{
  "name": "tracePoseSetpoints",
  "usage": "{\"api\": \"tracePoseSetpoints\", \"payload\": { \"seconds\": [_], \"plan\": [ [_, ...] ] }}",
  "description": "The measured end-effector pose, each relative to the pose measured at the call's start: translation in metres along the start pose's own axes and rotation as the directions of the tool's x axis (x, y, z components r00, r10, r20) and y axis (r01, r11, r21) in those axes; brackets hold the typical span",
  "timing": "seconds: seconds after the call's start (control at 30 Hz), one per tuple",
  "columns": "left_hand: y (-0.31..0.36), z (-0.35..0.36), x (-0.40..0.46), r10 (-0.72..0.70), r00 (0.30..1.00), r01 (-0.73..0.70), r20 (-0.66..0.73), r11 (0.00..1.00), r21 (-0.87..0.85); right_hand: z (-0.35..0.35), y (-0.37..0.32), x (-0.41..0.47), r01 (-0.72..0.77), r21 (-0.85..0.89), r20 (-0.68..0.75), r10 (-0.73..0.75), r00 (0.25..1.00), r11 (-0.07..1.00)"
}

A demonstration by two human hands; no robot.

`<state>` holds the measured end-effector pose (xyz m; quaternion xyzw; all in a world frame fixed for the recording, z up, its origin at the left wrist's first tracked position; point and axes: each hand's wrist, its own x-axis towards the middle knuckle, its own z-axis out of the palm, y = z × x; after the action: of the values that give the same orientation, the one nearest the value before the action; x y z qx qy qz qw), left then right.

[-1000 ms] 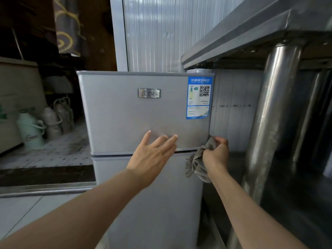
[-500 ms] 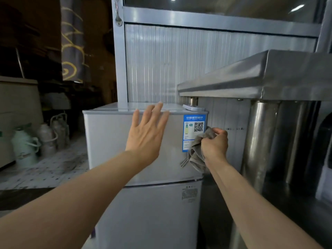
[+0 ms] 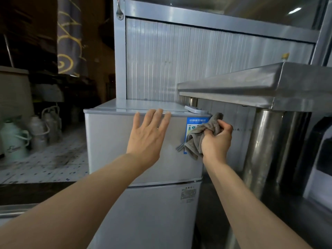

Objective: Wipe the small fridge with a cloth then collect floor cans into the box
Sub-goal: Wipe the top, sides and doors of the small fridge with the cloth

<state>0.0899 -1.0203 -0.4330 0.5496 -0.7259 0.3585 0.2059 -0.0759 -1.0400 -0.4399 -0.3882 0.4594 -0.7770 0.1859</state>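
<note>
**Cloth at the fridge's upper right corner, open hand at its top edge**

The small fridge (image 3: 115,141) is seen at the centre of the frame, its flat top bare apart from a white hinge cover (image 3: 195,110) at the right rear corner. The left hand (image 3: 147,137) is held spread against the upper door, fingers wide and straight, the fingertips reaching the door's top edge. The right hand (image 3: 216,142) is closed around a bunched grey cloth (image 3: 199,135), which is pressed at the door's upper right corner and partly covers the blue label (image 3: 195,121). A loose fold of cloth hangs toward lower left of the fist.

To the right of the frame, a steel table (image 3: 269,87) overhangs with its edge just above and beside the fridge's right corner; its round leg (image 3: 260,150) stands close by, leaving only a narrow gap beside the right wrist. A ribbed panel wall (image 3: 197,60) stands behind the fridge. At the left of the frame, open tiled floor (image 3: 45,164) is seen, with pale thermos jugs (image 3: 14,139) standing well apart from the fridge. The seam between upper and lower doors runs across the lower centre.
</note>
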Motion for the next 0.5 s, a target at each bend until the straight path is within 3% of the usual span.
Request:
{"api": "tracePoseSetpoints", "payload": {
  "seconds": [0.23, 0.5],
  "plan": [
    [-0.007, -0.012, 0.002, 0.023, 0.998, -0.014, 0.066, 0.992, -0.126, 0.001, -0.021, -0.026, -0.056, -0.058, 0.052, 0.059, 0.997, 0.997],
    [-0.043, -0.057, 0.011, 0.059, 0.942, 0.046, 0.33, 0.952, -0.303, 0.023, -0.077, -0.063, -0.206, -0.238, 0.19, 0.254, 0.949, 0.949]
  ]
}}
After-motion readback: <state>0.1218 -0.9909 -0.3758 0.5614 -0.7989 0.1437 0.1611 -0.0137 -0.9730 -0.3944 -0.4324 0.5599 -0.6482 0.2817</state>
